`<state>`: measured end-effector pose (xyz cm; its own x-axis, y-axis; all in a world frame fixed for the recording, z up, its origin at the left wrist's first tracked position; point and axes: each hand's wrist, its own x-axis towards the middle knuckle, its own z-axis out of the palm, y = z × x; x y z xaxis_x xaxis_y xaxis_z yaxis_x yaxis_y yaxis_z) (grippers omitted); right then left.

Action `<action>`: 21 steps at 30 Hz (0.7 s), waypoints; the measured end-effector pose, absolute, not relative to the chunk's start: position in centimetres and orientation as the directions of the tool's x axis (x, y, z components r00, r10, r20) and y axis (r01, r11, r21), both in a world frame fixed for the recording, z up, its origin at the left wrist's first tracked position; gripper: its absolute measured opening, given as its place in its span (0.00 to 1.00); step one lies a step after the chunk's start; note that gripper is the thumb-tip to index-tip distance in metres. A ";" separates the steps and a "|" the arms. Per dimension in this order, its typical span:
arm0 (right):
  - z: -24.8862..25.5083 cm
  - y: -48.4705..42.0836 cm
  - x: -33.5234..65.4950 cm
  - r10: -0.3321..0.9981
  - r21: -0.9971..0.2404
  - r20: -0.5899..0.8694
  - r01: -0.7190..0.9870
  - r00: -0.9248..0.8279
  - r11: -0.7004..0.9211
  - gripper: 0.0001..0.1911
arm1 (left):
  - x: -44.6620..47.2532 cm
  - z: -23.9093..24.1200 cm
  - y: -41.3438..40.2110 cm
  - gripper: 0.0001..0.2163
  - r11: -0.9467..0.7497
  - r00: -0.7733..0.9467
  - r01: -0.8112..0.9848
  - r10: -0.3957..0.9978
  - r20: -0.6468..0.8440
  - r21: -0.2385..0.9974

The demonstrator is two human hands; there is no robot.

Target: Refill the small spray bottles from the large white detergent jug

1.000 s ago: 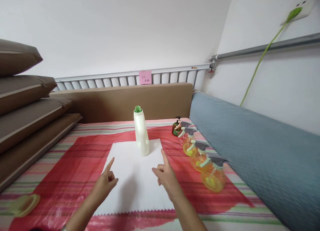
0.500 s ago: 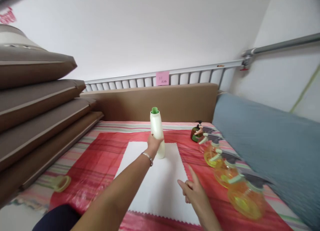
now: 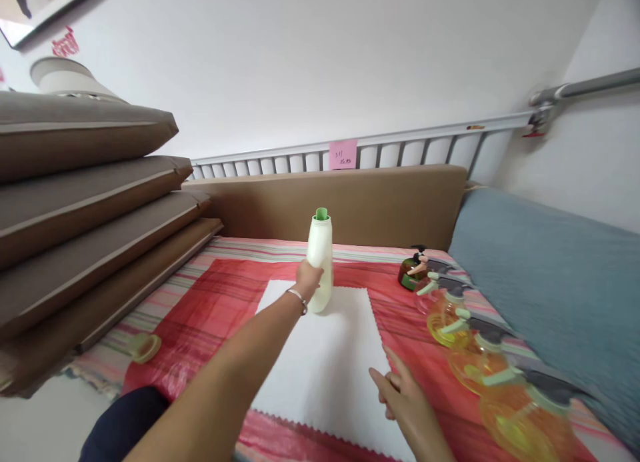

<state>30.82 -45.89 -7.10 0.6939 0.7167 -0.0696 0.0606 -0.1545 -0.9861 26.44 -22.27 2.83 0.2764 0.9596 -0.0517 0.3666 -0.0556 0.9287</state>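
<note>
My left hand (image 3: pixel 310 279) is wrapped round the middle of a tall pale bottle (image 3: pixel 321 245) with a green spout piece in its uncapped mouth. The bottle stands nearly upright at the far part of a white sheet (image 3: pixel 310 375) with scalloped edges; I cannot tell whether its base touches the sheet. Over the sheet's near right edge is my right hand (image 3: pixel 403 392), holding nothing, its thumb and index finger stretched apart and the other fingers curled.
On the right, several spray bottles (image 3: pixel 483 362) with yellow liquid form a row, behind them a dark pump bottle (image 3: pixel 413 272). A pale green cap (image 3: pixel 144 347) lies at left on the red cloth (image 3: pixel 200 302). Stacked brown cushions (image 3: pixel 100 182) rise at far left.
The view has turned a little left, so the scene sits farther right. The bottle has gone from leaning slightly to nearly upright in my left hand. My right hand keeps the same pose.
</note>
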 end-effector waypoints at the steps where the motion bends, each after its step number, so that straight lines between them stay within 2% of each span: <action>1: -7.3 -45.9 30.9 0.724 -0.984 -0.067 0.075 0.686 -0.162 0.42 | 25.1 3.4 -21.8 0.12 -0.072 0.287 0.369 0.957 -0.039 0.927; 10: -8.6 -45.3 30.6 0.812 -0.972 -0.109 0.110 0.573 -0.208 0.40 | 7.6 7.5 -21.4 0.12 -0.297 0.316 0.334 0.929 0.190 0.894; 16: -9.1 -45.5 28.6 0.800 -0.983 -0.087 0.081 0.593 -0.166 0.36 | -0.3 5.6 -22.5 0.14 -0.359 0.309 0.287 0.912 0.269 0.888; 21: -10.2 -47.8 26.9 0.771 -0.995 -0.058 0.022 0.635 -0.092 0.33 | -2.5 3.5 -21.9 0.15 -0.335 0.300 0.262 0.920 0.254 0.905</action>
<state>26.95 -47.80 -10.18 0.6347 0.7706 -0.0577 0.0217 -0.0925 -0.9955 -2.51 -21.88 3.46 0.2999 0.9196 0.2539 0.2625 -0.3354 0.9048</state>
